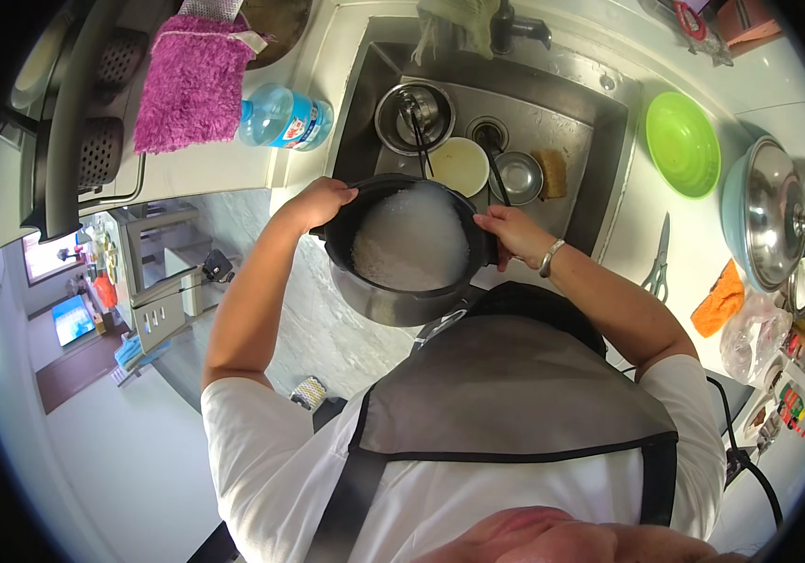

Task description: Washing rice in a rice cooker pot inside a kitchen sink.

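Between my hands is a dark inner pot [406, 285] of a cooker, holding white rice [409, 239] under cloudy water. My left hand [321, 200] grips its rim at the left, thumb on top. At the right side, my right hand [518, 236], with a bracelet at the wrist, holds the rim. The pot is in front of the apron, at the near edge of the steel sink [578, 134]. Inside the sink lie a metal pot [385, 123] with utensils, a pale bowl [460, 167], a small metal bowl [517, 178] and a brown sponge [552, 174].
A plastic bottle [293, 119] and a purple cloth [191, 84] lie left of the sink. On the right counter are a green basin [682, 144], scissors [658, 264], an orange cloth [719, 299] and a lidded bowl [772, 211]. The faucet [515, 28] stands at the sink's far edge.
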{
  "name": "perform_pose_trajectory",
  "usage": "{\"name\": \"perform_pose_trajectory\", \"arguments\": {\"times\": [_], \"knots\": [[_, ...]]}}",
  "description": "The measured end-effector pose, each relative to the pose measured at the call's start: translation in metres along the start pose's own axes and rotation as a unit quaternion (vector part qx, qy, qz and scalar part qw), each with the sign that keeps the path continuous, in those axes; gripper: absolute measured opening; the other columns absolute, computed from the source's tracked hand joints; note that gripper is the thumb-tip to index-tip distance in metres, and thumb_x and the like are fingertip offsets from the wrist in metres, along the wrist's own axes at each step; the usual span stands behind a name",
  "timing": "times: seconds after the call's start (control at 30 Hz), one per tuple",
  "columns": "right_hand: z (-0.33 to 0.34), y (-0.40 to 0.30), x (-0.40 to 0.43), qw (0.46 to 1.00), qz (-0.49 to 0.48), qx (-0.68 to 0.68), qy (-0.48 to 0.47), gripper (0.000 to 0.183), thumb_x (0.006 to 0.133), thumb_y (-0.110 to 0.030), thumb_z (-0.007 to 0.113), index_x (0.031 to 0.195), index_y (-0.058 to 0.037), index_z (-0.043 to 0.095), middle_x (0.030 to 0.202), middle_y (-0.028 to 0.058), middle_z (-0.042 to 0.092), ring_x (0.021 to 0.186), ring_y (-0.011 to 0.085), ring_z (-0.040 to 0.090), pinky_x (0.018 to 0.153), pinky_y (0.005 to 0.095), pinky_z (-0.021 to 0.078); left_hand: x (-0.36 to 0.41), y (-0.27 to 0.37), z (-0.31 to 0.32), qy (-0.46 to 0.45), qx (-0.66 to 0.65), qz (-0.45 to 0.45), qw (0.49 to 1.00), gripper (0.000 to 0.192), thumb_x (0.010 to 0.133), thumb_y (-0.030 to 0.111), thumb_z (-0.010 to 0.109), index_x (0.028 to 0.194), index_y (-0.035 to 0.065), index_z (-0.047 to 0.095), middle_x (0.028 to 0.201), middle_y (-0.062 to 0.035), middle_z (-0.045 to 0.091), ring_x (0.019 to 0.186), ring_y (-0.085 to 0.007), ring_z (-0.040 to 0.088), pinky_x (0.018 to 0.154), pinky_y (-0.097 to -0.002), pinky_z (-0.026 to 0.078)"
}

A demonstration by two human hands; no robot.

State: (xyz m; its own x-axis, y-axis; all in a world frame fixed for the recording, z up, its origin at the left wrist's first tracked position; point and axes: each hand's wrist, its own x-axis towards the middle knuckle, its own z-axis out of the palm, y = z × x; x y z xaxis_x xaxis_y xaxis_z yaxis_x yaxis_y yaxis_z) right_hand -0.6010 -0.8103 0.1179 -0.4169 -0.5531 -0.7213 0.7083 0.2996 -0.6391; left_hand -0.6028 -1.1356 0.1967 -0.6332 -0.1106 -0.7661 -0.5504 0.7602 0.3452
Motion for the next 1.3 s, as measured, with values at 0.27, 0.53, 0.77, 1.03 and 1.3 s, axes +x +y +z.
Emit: {"name": "perform_pose_trajectory", "arguments": {"times": [0.27, 0.53, 0.77, 1.03, 1.3], "knots": [[-0.008, 0.009, 0.012, 1.0, -0.003, -0.002, -0.01, 0.031, 0.091, -0.033, 0.049, 0.084, -0.0035, 0.049, 0.055, 0.0074, 0.053, 0.039, 0.0199, 0.055, 0.034, 0.0275, 0.042, 0.007, 0.014, -0.006, -0.008, 0.036, -0.009, 0.999, 0.036, 0.088, 0.031, 0.054, 0.096, -0.0034, 0.064, 0.084, -0.0112, 0.063, 0.078, -0.0204, 0.057, 0.075, -0.0319, 0.044], [-0.009, 0.002, 0.009, 1.0, 0.016, -0.008, -0.016, 0.031, 0.091, -0.033, 0.048, 0.086, -0.0033, 0.048, 0.054, 0.008, 0.053, 0.039, 0.02, 0.056, 0.034, 0.027, 0.0417, 0.015, 0.021, -0.011, -0.017, 0.078, -0.013, 0.997, 0.038, 0.088, 0.031, 0.054, 0.096, -0.0048, 0.063, 0.09, -0.0146, 0.064, 0.083, -0.0238, 0.058, 0.078, -0.033, 0.044], [-0.013, 0.007, 0.016, 0.999, 0.02, 0.016, -0.025, 0.03, 0.091, -0.033, 0.049, 0.085, -0.0043, 0.047, 0.054, 0.0074, 0.052, 0.038, 0.0192, 0.055, 0.032, 0.0271, 0.0423, 0.028, 0.023, -0.014, -0.04, 0.145, 0.019, 0.988, 0.038, 0.088, 0.031, 0.053, 0.09, -0.0059, 0.063, 0.083, -0.0146, 0.063, 0.078, -0.0247, 0.058, 0.075, -0.0337, 0.044], [-0.016, 0.003, 0.015, 0.998, 0.039, 0.031, -0.04, 0.029, 0.091, -0.034, 0.049, 0.086, -0.0063, 0.047, 0.055, 0.0063, 0.052, 0.037, 0.0186, 0.055, 0.032, 0.0264, 0.0399, 0.04, 0.019, -0.014, -0.042, 0.137, 0.039, 0.989, 0.038, 0.089, 0.03, 0.053, 0.081, -0.0061, 0.062, 0.077, -0.0149, 0.061, 0.072, -0.0241, 0.056, 0.07, -0.0341, 0.044], [-0.018, 0.003, 0.018, 0.998, 0.048, 0.007, -0.037, 0.028, 0.092, -0.034, 0.046, 0.084, -0.007, 0.048, 0.055, 0.0046, 0.053, 0.038, 0.0174, 0.055, 0.033, 0.0247, 0.0367, 0.044, 0.028, -0.014, -0.045, 0.113, 0.003, 0.993, 0.034, 0.088, 0.027, 0.056, 0.083, -0.0056, 0.064, 0.077, -0.0129, 0.063, 0.069, -0.0195, 0.056, 0.067, -0.0327, 0.045]]}}
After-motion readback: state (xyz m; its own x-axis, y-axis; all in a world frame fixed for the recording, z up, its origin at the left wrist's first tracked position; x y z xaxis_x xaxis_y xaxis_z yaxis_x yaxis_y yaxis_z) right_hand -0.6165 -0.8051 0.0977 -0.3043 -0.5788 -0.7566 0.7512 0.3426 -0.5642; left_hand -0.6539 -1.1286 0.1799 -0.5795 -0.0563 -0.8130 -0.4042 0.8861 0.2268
